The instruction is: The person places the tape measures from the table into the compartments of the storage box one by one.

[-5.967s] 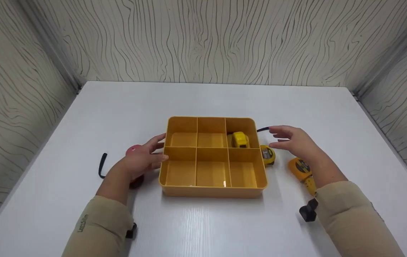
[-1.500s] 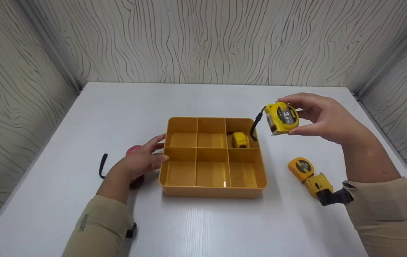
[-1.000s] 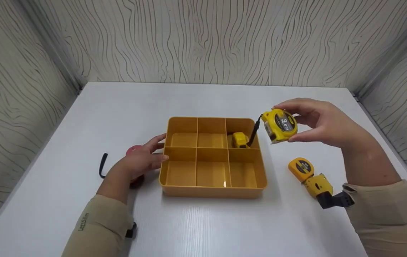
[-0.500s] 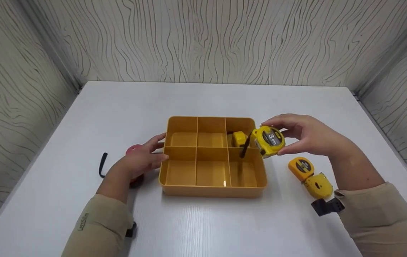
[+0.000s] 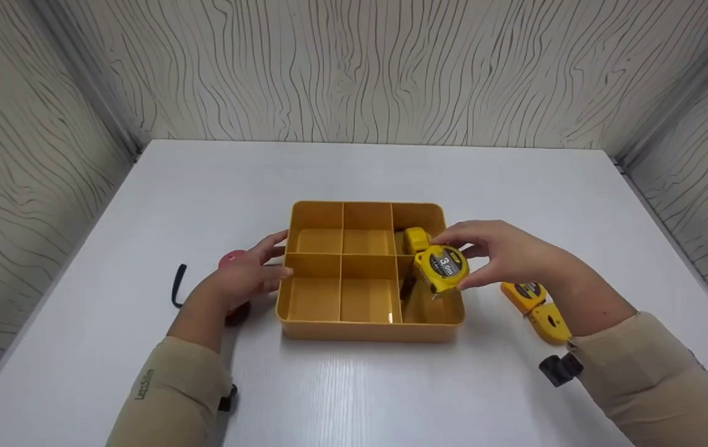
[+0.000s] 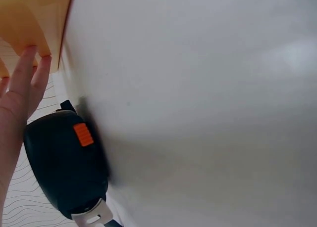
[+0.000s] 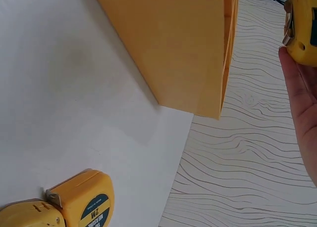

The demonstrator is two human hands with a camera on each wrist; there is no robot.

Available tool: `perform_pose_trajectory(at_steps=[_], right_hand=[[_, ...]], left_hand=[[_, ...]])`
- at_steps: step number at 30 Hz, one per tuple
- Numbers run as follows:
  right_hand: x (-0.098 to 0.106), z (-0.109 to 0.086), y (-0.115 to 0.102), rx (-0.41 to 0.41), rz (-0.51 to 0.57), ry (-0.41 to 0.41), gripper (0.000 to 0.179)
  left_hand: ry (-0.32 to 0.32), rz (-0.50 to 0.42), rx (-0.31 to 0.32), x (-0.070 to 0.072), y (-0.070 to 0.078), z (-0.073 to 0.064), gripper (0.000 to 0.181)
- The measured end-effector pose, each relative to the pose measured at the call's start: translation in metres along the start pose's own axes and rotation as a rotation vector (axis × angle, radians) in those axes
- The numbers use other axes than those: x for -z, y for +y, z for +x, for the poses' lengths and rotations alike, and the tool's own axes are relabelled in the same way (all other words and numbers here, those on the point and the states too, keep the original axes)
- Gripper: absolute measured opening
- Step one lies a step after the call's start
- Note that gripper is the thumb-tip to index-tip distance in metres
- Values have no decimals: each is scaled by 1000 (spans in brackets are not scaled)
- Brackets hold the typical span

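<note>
A yellow-orange box (image 5: 369, 332) with several compartments stands mid-table. My left hand (image 5: 242, 276) rests against its left side, thumb at the rim; in the left wrist view, fairly straight fingers (image 6: 25, 68) touch the wall. Over the front-right compartment, my right hand (image 5: 502, 251) pinches a yellow tape measure (image 5: 442, 268) marked 3.0m between thumb and fingers. Its black strap (image 5: 407, 287) hangs down into that compartment. The right wrist view shows this tape measure (image 7: 302, 31) only partly. Another yellow tape measure (image 5: 416, 239) sits in the back-right compartment.
Right of the box, an orange tape measure (image 5: 521, 297) and a yellow one (image 5: 549, 324) lie touching. A dark tape measure with an orange button (image 6: 64, 162), a partly hidden pink item (image 5: 229, 257) and a black strap (image 5: 177, 285) are by my left hand.
My right hand picked up the 3.0m tape measure from beside the box, lifted it, then brought it left and down over the front-right compartment. My left hand has stayed put.
</note>
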State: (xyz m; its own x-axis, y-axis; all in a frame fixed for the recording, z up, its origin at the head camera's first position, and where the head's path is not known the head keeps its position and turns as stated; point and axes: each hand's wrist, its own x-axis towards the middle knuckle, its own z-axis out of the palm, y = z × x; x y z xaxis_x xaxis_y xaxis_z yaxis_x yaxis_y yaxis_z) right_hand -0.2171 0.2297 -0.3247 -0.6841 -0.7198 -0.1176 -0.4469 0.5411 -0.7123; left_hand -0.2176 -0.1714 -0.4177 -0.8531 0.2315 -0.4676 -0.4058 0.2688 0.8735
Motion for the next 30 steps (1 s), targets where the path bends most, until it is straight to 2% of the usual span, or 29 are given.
perform_pose_trajectory(at_steps=[7, 18, 25, 30], right_hand=[[-6, 6, 5, -59, -51, -5, 65], [-14, 9, 7, -131, -61, -34, 62], [-20, 11, 8, -135, -104, -55, 61], [-22, 12, 14, -136, -127, -41, 60]], left_hand=[[6, 11, 5, 0, 1, -1, 75], [7, 27, 7, 0, 0, 1, 74], [8, 34, 7, 0, 1, -2, 74], [-8, 27, -4, 1, 0, -1, 77]])
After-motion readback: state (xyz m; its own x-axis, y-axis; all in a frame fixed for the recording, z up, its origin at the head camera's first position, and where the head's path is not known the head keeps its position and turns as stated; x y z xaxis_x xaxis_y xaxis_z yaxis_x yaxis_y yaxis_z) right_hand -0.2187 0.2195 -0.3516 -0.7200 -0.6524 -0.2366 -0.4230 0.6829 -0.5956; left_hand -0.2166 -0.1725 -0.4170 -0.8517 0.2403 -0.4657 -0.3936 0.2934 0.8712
